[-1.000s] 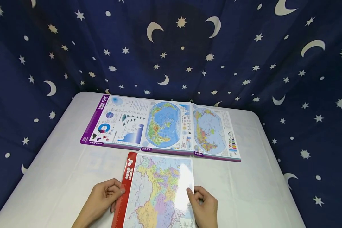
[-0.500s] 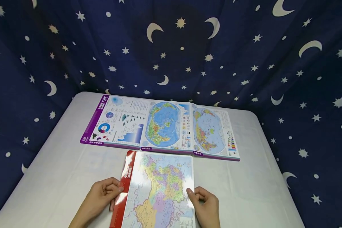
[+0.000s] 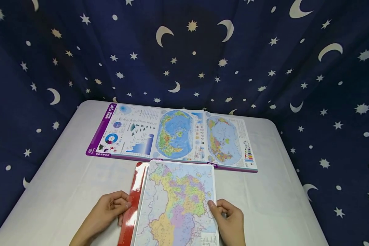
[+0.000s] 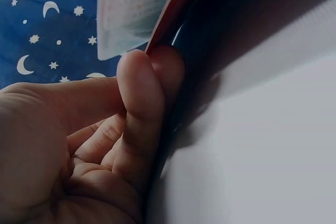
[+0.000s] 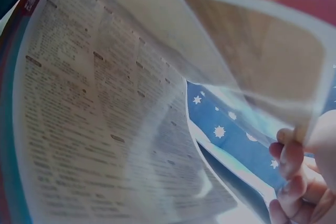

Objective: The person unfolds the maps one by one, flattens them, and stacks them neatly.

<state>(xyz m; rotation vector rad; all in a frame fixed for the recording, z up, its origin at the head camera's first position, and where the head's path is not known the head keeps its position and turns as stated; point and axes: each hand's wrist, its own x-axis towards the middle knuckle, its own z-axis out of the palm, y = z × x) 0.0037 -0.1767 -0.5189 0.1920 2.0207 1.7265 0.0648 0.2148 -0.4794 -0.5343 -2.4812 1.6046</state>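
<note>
A folding laminated map with a red border strip [image 3: 134, 194] lies in front of me in the head view, its upper panel [image 3: 178, 201] printed with a coloured map of China. My left hand [image 3: 109, 210] pinches the red edge between thumb and fingers; the left wrist view shows this thumb [image 4: 139, 80] against the map's edge. On the opposite side, my right hand [image 3: 229, 218] pinches the right edge of the upper panel, thumb on top. The right wrist view looks between parted panels, one bearing dense text [image 5: 100, 114]. The map's near end is cut off by the frame.
Behind it, a purple-edged world map [image 3: 169, 133] lies unfolded in three panels across the white-covered table [image 3: 264, 205]. A dark blue curtain [image 3: 184, 44] with moons and stars surrounds the far side and both sides.
The right hand has moved a little right, carrying the upper map panel with it. That panel now stands apart from the red strip and overlaps the world map's near edge. The left hand keeps its grip.
</note>
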